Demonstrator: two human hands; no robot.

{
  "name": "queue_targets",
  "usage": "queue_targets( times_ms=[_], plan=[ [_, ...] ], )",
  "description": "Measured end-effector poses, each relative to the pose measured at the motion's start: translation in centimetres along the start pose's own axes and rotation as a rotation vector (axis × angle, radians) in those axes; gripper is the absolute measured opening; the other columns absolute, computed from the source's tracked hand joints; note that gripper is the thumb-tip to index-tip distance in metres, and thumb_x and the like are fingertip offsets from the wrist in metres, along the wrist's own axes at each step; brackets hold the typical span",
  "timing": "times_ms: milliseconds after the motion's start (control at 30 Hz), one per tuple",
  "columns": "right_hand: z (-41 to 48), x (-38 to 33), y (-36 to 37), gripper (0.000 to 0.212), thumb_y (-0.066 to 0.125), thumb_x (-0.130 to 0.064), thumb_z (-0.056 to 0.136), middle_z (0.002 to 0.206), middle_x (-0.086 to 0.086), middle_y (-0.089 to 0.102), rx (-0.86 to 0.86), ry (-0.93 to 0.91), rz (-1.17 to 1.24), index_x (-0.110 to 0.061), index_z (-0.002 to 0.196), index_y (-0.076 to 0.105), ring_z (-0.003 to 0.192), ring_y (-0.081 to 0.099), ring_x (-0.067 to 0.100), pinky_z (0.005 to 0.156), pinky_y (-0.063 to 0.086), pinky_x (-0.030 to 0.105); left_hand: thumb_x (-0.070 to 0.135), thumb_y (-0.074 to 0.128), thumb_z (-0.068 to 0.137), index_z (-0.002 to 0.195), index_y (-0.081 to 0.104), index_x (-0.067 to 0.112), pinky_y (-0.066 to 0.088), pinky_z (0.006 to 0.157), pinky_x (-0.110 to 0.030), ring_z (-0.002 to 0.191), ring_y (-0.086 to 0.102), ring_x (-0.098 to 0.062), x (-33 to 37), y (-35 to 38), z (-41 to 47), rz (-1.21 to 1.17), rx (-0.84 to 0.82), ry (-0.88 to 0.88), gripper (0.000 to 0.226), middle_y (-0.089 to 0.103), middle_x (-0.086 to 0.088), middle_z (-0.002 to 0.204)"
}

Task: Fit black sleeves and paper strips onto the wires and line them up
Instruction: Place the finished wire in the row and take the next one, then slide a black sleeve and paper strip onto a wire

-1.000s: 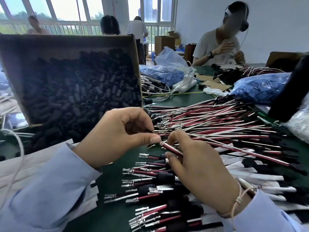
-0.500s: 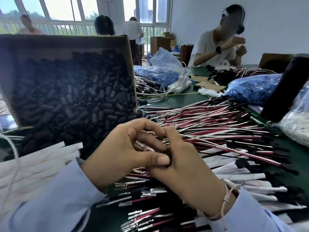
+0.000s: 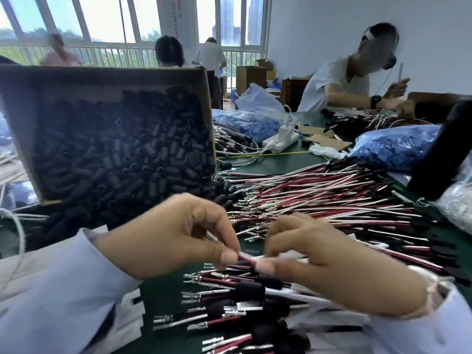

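Matt blk sleeves [image 3: 127, 159], cardboard box [image 3: 102, 77], glossy wires [image 3: 319, 195], metal terminals [image 3: 194, 278].

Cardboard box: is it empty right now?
No, black sleeves fill the cardboard box and spill out at its front.

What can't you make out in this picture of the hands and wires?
Head view only.
1. The wire pinched between left hand and right hand: blurred, both hide most of it, so any sleeve is unclear.
2. Sleeved wires: far ends under the right hand.
3. Dark object, right edge: blurred, cut off.
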State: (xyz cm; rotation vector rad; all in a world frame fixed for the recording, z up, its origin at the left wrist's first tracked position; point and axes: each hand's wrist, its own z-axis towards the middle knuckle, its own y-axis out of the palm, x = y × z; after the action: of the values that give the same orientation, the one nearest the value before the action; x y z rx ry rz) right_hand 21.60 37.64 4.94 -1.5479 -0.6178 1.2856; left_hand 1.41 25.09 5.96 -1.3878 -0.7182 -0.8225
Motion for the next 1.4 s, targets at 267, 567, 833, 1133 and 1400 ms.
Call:
queue_targets(
  times_ms=[267, 567, 833, 1133, 1400],
  plan=[
    [-1.1, 9.3, -2.7, 0.029, 0.066, -0.054, 0.081, 0.088, -0.014, 0.052, -0.129, 0.674, -0.491, -0.031, 0.088, 0.049, 0.083, 0.049, 0.011, 0.071, 0.04, 0.027, 0.052, 0.07, 0.077, 0.095, 0.064, 0.035, 0.055, 0.078, -0.031, 0.077, 0.066, -0.004, 0.7, 0.3, -0.3, 0.307, -0.183, -0.113, 0.026, 0.07, 0.012, 0.085],
    [-1.8, 7.5, -3.7, 0.018, 0.055, -0.026, 0.095, 0.068, -0.007, 0.056, 0.06, 0.42, -0.277, -0.026, 0.077, 0.051, 0.058, 0.046, 0.005, 0.051, 0.034, 0.02, 0.05, 0.051, 0.087, 0.108, 0.06, 0.034, 0.048, 0.089, -0.027, 0.097, 0.056, 0.0, 0.6, 1.9, 2.5, 0.425, 0.22, 0.042, 0.028, 0.059, 0.018, 0.105],
    [-4.8, 3.8, -9.7, 0.016, 0.068, -0.057, 0.073, 0.05, -0.012, 0.059, 0.33, -0.02, -0.055, -0.04, 0.076, 0.07, 0.043, 0.049, 0.003, 0.043, 0.036, 0.016, 0.04, 0.037, 0.099, 0.086, 0.059, 0.021, 0.049, 0.075, -0.031, 0.075, 0.06, -0.015, 2.9, 4.5, 7.2, 0.449, 0.012, 0.167, 0.032, 0.063, 0.001, 0.078],
    [1.9, -0.4, -1.3, 0.022, 0.05, -0.032, 0.097, 0.068, -0.009, 0.06, 0.183, -0.211, 0.029, -0.021, 0.09, 0.067, 0.064, 0.053, 0.003, 0.061, 0.041, 0.022, 0.048, 0.035, 0.095, 0.073, 0.058, 0.023, 0.05, 0.06, -0.025, 0.054, 0.058, -0.004, 2.8, 1.6, 2.1, 0.446, 0.112, -0.004, 0.041, 0.06, 0.009, 0.059],
    [2.6, -1.4, 2.1, 0.057, 0.017, -0.063, 0.083, 0.097, -0.017, 0.064, 0.211, -0.09, -0.337, -0.041, 0.115, 0.059, 0.09, 0.058, 0.009, 0.07, 0.047, 0.028, 0.088, 0.008, 0.069, 0.109, 0.026, 0.065, 0.05, 0.076, -0.022, 0.093, 0.048, 0.013, -2.3, 1.4, -14.0, 1.003, 0.073, -0.382, 0.05, 0.041, 0.038, 0.106]
  ],
)
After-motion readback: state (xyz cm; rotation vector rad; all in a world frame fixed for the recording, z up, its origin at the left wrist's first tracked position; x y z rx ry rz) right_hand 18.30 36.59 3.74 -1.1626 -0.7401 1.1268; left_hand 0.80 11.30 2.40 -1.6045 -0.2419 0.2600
